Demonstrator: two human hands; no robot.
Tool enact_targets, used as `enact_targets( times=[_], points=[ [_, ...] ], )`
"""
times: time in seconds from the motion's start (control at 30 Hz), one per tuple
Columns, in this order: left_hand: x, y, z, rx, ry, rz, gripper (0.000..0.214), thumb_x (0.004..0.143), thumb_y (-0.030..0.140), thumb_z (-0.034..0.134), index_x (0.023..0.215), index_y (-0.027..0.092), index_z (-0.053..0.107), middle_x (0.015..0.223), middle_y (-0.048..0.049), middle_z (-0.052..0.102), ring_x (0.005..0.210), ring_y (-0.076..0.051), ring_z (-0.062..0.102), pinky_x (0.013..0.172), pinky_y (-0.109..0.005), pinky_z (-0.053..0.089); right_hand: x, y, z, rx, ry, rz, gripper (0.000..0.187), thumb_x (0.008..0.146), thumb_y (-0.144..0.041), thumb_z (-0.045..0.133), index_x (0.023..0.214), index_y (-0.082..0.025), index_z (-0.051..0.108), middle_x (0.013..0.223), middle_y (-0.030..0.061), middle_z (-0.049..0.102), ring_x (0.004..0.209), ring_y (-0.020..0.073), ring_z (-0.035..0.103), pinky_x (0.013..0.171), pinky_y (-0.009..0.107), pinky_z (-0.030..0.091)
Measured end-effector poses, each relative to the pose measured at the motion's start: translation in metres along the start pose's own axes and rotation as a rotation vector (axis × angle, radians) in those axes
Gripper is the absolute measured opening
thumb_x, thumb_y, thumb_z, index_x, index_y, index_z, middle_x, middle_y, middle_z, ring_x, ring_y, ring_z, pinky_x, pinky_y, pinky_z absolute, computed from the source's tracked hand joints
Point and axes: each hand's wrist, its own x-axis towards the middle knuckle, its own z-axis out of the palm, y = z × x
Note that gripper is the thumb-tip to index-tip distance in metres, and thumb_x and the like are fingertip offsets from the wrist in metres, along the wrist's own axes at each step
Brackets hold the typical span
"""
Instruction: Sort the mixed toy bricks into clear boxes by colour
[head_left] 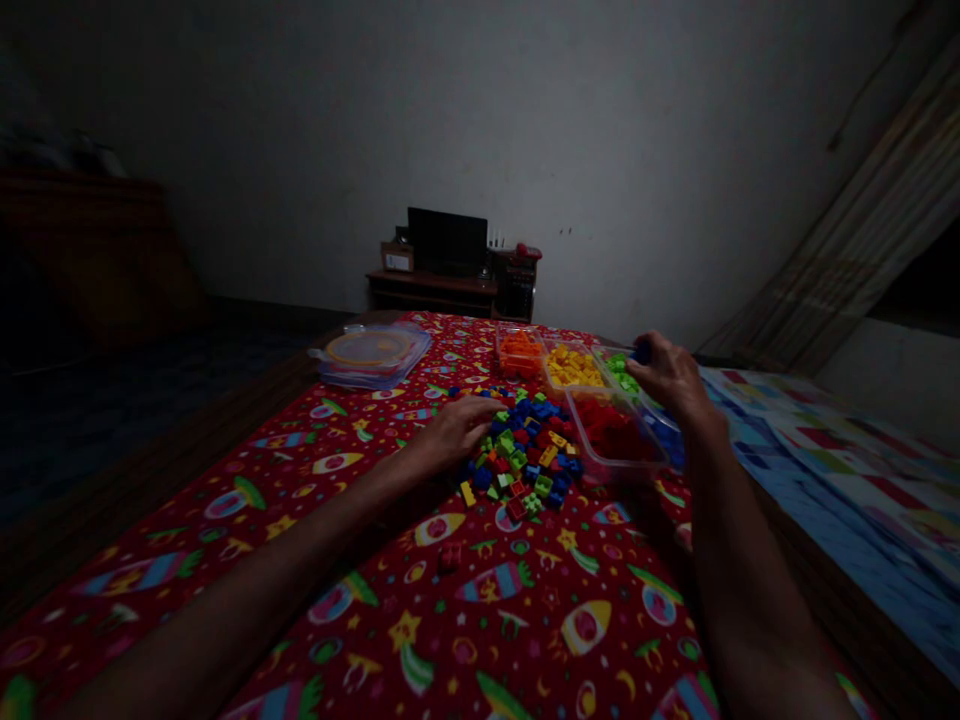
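Raised above the containers on the right, my right hand (666, 378) pinches a dark blue toy brick (643, 350) between thumb and fingertips. It hangs over the area between the green bricks (621, 372) and the blue bricks (670, 440), which its wrist partly covers. My left hand (459, 428) rests at the left edge of a mixed pile of toy bricks (525, 440). Its fingers reach over the pile, with the thumb apart, and nothing shows in them. The pile mixes blue, green, red, yellow and orange bricks.
Clear containers hold orange bricks (520, 352), yellow bricks (571, 366) and red bricks (611, 425). Stacked plastic lids (373, 352) lie at the left. A lone red brick (450, 556) is nearer me on the patterned red cloth (300, 560). A monitor (448, 240) stands behind.
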Motion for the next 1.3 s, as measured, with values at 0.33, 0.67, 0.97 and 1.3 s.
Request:
enact_targets(
  times=[0.33, 0.67, 0.97, 1.3],
  points=[
    [-0.002, -0.004, 0.005, 0.094, -0.075, 0.126, 0.027, 0.083, 0.015, 0.046, 0.094, 0.016, 0.07, 0.088, -0.0085, 0.068, 0.084, -0.016, 0.06, 0.076, -0.025, 0.049, -0.002, 0.063, 0.002, -0.255, -0.353, 0.258, 0.033, 0.075, -0.027, 0.056, 0.103, -0.014, 0.066, 0.101, 0.0143, 0.067, 0.091, 0.0228, 0.062, 0.07, 0.028, 0.043],
    [0.002, 0.0, -0.007, 0.077, -0.086, -0.128, 0.031, 0.076, 0.017, 0.052, 0.102, 0.019, 0.069, 0.098, -0.0054, 0.07, 0.088, -0.018, 0.064, 0.079, -0.027, 0.049, -0.011, -0.044, -0.004, 0.076, -0.287, -0.228, 0.027, 0.08, -0.016, 0.047, 0.095, -0.015, 0.069, 0.084, 0.0093, 0.068, 0.073, 0.0151, 0.06, 0.063, 0.022, 0.04],
    [0.002, -0.005, -0.019, 0.052, -0.022, -0.233, 0.035, 0.076, 0.025, 0.055, 0.109, 0.021, 0.065, 0.096, -0.0039, 0.071, 0.085, -0.019, 0.064, 0.077, -0.029, 0.05, -0.058, -0.106, 0.036, -0.091, -0.589, -0.605, 0.021, 0.084, -0.016, 0.051, 0.1, -0.014, 0.064, 0.102, 0.0117, 0.064, 0.09, 0.0175, 0.057, 0.074, 0.024, 0.039],
    [0.006, -0.021, -0.035, 0.205, 0.019, -0.178, 0.039, 0.073, 0.022, 0.049, 0.108, 0.02, 0.066, 0.093, -0.0048, 0.065, 0.075, -0.015, 0.058, 0.07, -0.025, 0.048, -0.054, -0.094, 0.047, 0.056, -0.33, -0.578, 0.019, 0.088, -0.016, 0.038, 0.087, -0.013, 0.057, 0.076, 0.0066, 0.056, 0.063, 0.0128, 0.041, 0.061, 0.025, 0.031]
  ],
)
